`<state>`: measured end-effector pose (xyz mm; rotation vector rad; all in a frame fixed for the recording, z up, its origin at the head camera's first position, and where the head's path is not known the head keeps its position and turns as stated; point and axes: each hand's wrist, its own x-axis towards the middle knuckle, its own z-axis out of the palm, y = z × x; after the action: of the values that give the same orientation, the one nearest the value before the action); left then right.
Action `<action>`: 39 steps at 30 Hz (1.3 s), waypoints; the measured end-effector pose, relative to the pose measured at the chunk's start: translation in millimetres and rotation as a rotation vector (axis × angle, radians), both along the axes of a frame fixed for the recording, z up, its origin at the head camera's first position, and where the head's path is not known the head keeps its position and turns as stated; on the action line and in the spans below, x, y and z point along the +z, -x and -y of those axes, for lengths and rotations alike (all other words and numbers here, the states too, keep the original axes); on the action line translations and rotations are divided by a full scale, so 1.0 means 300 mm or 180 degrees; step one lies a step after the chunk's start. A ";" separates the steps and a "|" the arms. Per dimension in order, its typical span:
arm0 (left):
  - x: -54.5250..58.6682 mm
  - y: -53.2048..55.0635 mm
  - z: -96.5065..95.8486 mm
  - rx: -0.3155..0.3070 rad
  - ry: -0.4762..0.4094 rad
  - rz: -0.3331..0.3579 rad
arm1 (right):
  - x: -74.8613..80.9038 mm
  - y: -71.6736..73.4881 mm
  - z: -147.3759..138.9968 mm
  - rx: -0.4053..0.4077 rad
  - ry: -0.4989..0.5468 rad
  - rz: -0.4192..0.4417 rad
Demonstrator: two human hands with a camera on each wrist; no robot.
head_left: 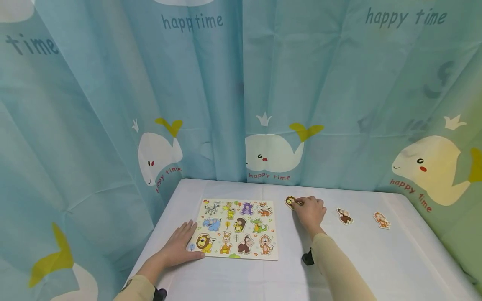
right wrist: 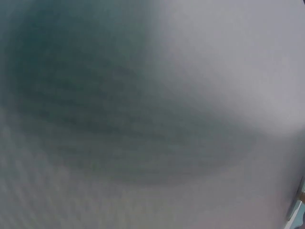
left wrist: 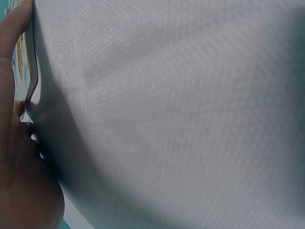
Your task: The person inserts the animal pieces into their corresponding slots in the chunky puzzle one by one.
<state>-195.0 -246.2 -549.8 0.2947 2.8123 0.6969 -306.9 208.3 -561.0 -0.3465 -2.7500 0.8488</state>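
Note:
A wooden animal puzzle board (head_left: 234,256) lies on the table in the head view, with rows of colourful animals on it. Along its left edge rests my left hand (head_left: 177,246), fingers extended and thumb by the lower left corner. That hand (left wrist: 24,186) also shows beside the board's edge in the left wrist view. Right of the board, my right hand (head_left: 311,213) pinches a lion puzzle piece (head_left: 290,202) at or just above the tabletop; the fingers cover its right part. The right wrist view is mostly blurred cloth.
Farther right on the white-covered table (head_left: 376,259) lie a brown gorilla piece (head_left: 344,216) and an orange monkey piece (head_left: 382,220), apart from each other. A blue curtain (head_left: 222,104) with whale prints hangs behind the table and along its left side.

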 end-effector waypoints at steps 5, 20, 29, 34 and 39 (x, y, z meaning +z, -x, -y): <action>0.006 -0.001 -0.003 -0.0005 0.0010 0.0002 | 0.001 0.006 -0.001 -0.0007 -0.0011 0.0001; -0.004 -0.001 0.001 -0.0029 -0.0006 -0.0032 | -0.007 0.028 0.002 0.0033 -0.0102 0.0065; -0.015 0.005 0.002 0.0006 0.0018 -0.0042 | -0.004 0.033 0.008 0.0016 -0.0073 0.0095; -0.010 0.001 0.002 0.0008 -0.0003 -0.0031 | -0.003 0.034 0.011 -0.0015 -0.0102 0.0088; -0.004 -0.004 0.000 0.0015 -0.0021 -0.0028 | 0.001 0.033 0.013 -0.0020 -0.0145 0.0081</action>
<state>-193.7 -246.1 -551.0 0.2930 2.8203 0.7076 -316.6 204.5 -560.8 -0.3594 -2.7852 0.7843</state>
